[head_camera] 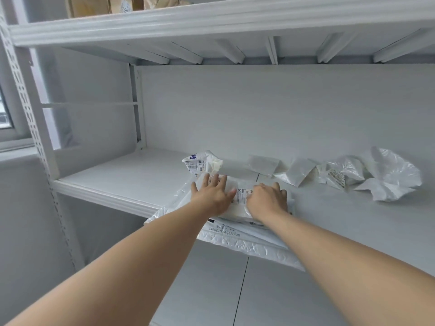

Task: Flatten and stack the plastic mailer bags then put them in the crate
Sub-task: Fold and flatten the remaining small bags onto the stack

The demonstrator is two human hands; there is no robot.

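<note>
A stack of flattened white mailer bags point(237, 234) lies at the front edge of the white shelf point(122, 175), part of it hanging over the edge. My left hand point(213, 194) presses flat on the top bag with spread fingers. Beside it, my right hand point(267, 200) rests on the same bag with its fingers bent down over the bag's far edge. A crumpled bag with blue print point(202, 162) lies just behind the stack. Several more crumpled white bags point(386, 177) lie along the back right. No crate is in view.
An upper shelf point(211, 22) with cardboard boxes point(94, 4) hangs overhead. A perforated white upright point(28, 109) stands at the left, beside a window point(4, 109). Two small flat bags point(263, 164) lie against the back wall.
</note>
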